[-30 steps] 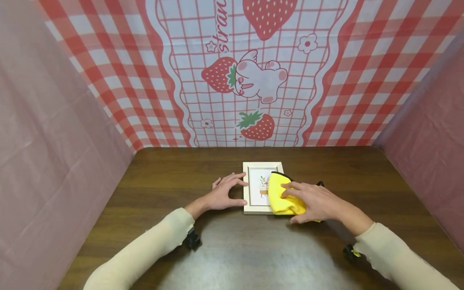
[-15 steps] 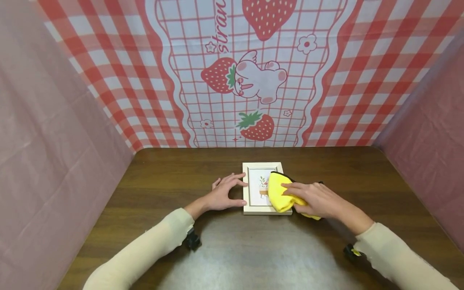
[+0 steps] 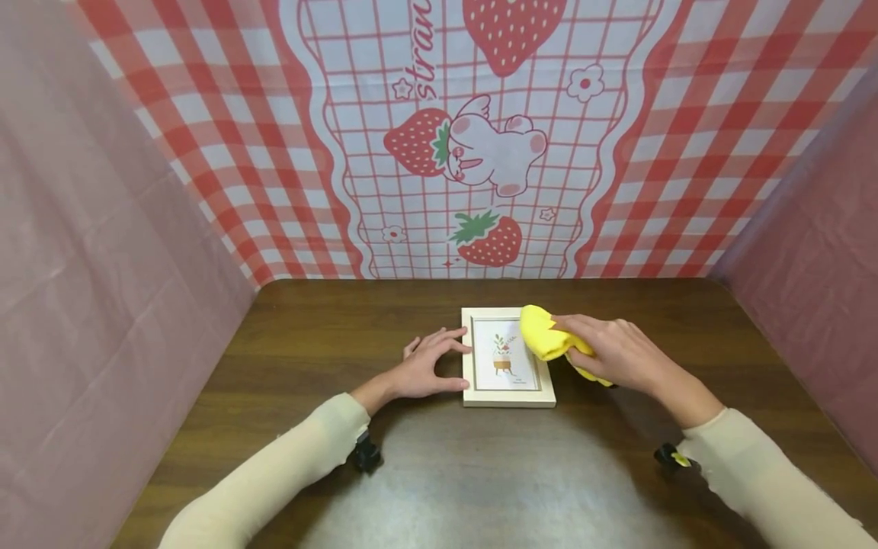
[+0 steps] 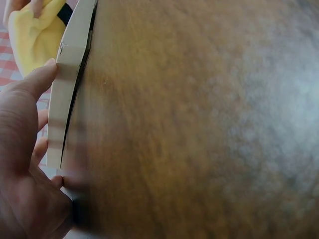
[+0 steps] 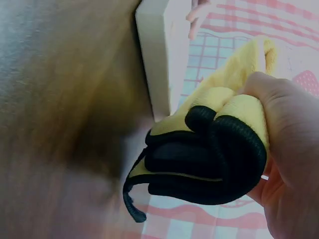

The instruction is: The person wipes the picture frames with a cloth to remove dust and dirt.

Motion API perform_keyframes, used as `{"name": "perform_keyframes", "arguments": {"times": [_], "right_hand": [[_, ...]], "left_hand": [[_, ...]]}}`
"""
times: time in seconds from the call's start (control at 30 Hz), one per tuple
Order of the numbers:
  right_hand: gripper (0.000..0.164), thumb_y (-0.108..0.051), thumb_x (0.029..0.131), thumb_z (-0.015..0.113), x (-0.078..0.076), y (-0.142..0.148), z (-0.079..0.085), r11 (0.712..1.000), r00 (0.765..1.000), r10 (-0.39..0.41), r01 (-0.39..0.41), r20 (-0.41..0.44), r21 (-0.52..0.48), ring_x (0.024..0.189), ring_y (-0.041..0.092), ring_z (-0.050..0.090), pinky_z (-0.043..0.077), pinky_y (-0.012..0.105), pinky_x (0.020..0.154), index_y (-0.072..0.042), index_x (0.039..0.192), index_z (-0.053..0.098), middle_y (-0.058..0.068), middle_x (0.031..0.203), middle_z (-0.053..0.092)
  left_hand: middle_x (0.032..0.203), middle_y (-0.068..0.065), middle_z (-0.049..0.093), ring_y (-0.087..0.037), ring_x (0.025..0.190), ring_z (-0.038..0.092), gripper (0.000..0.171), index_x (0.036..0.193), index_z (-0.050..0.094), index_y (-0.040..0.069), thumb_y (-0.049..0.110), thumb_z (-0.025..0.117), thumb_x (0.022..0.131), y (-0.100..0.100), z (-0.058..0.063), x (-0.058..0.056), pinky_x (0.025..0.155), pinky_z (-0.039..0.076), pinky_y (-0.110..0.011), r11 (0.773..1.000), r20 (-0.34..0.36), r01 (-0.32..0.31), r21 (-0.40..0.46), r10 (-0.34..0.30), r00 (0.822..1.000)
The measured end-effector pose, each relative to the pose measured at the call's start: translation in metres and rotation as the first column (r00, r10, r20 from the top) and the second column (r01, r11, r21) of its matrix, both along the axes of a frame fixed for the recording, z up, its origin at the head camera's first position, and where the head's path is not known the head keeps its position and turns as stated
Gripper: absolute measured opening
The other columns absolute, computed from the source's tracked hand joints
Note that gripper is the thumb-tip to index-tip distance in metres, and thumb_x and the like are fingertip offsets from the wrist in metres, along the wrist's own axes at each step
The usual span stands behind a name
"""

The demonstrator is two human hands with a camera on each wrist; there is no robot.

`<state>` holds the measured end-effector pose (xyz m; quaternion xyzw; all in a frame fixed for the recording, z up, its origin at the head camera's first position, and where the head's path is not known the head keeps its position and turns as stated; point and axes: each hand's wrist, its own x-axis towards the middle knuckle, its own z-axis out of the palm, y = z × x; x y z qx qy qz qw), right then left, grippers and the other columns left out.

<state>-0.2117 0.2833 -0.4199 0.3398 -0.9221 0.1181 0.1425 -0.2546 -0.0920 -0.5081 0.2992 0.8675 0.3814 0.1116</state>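
Observation:
A cream picture frame [image 3: 508,396] lies flat on the table with a drawing of a potted plant inside. My left hand [image 3: 427,367] rests at its left side, fingertips and thumb spread along that edge. The left wrist view has the thumb [image 4: 41,79] against the side of the frame [image 4: 64,102]. In my right hand [image 3: 617,352] I grip a bunched yellow cloth [image 3: 545,334], which overlaps the frame's upper right corner. Close up in the right wrist view, the cloth [image 5: 227,79] is folded, showing black edging and a small black loop [image 5: 130,204].
The brown wooden table [image 3: 439,473] carries the frame near its middle. Behind it hangs a red and white checked strawberry cloth [image 3: 494,152], with pink curtains [image 3: 103,267] on both sides. Both forearms in cream sleeves reach in from the front.
My right hand has moved the yellow cloth up and to the right across the frame, uncovering the plant picture. My left hand has stayed at the left edge.

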Motion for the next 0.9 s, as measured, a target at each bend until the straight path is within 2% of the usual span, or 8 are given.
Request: {"name": "perform_keyframes", "arguments": {"times": [0.07,0.13,0.33,0.47,0.67,0.8,0.9], "right_hand": [[0.053,-0.007,0.088,0.089,-0.001,0.000,0.001,1.000,0.999,-0.022,0.022,-0.046,-0.017,0.055,-0.001,0.033,0.035,0.022,0.052,-0.004,0.138,0.073,0.018,0.125,0.084],[0.052,-0.007,0.087,0.090,-0.001,0.000,0.002,0.998,0.997,-0.047,0.045,-0.055,-0.036,0.057,0.002,0.039,0.041,0.023,0.053,-0.003,0.136,0.073,0.018,0.121,0.084],[0.044,-0.007,0.092,0.086,0.003,-0.007,-0.001,0.985,0.990,-0.125,0.132,0.068,-0.115,0.068,0.008,0.059,0.056,0.028,0.062,-0.001,0.134,0.071,0.016,0.110,0.082],[0.040,-0.008,0.094,0.083,0.004,-0.013,-0.006,0.974,0.980,-0.163,0.178,0.112,-0.141,0.070,0.011,0.061,0.056,0.029,0.062,-0.001,0.132,0.070,0.013,0.103,0.079],[0.038,-0.012,0.096,0.080,0.008,-0.020,-0.017,0.968,0.974,-0.179,0.199,0.136,-0.153,0.074,0.014,0.060,0.055,0.030,0.065,0.001,0.129,0.068,0.013,0.101,0.076],[0.040,-0.018,0.101,0.079,0.009,-0.025,-0.022,0.966,0.963,-0.168,0.204,0.210,-0.159,0.078,0.014,0.056,0.049,0.028,0.066,0.001,0.131,0.062,0.011,0.101,0.068],[0.044,-0.023,0.104,0.078,0.010,-0.028,-0.024,0.966,0.949,-0.169,0.213,0.264,-0.149,0.081,0.014,0.055,0.048,0.027,0.068,0.001,0.136,0.059,0.013,0.107,0.065]], "left_hand": [[0.187,0.009,0.033,-0.037,0.179,0.017,0.058,0.151,0.066,0.027,0.042,0.086,0.099,0.000,-0.001,0.000,0.137,-0.002,-0.075,1.000,-0.003,0.000,0.002,0.000,1.000],[0.187,0.008,0.033,-0.037,0.179,0.017,0.059,0.151,0.066,0.027,0.042,0.086,0.098,0.000,-0.002,-0.001,0.137,-0.002,-0.075,1.000,-0.004,0.000,0.000,0.000,1.000],[0.187,0.007,0.034,-0.038,0.179,0.018,0.060,0.151,0.065,0.026,0.042,0.086,0.098,0.000,-0.003,-0.002,0.137,-0.001,-0.076,1.000,-0.013,0.001,-0.008,-0.001,1.000],[0.187,0.007,0.035,-0.038,0.179,0.019,0.059,0.151,0.065,0.027,0.042,0.086,0.098,0.000,-0.004,-0.003,0.137,0.000,-0.076,1.000,-0.022,-0.001,-0.010,0.001,1.000],[0.187,0.007,0.035,-0.038,0.178,0.019,0.060,0.151,0.065,0.027,0.044,0.086,0.098,0.000,-0.005,-0.004,0.136,0.000,-0.078,1.000,-0.024,0.002,-0.013,-0.003,1.000],[0.186,0.007,0.036,-0.038,0.178,0.019,0.060,0.151,0.066,0.027,0.044,0.087,0.097,0.000,-0.006,-0.005,0.136,0.000,-0.078,1.000,-0.022,0.001,-0.010,-0.001,1.000],[0.186,0.007,0.036,-0.039,0.178,0.019,0.060,0.150,0.066,0.027,0.043,0.088,0.097,0.001,-0.006,-0.005,0.136,0.000,-0.078,1.000,-0.024,-0.001,-0.007,0.001,1.000]]}}
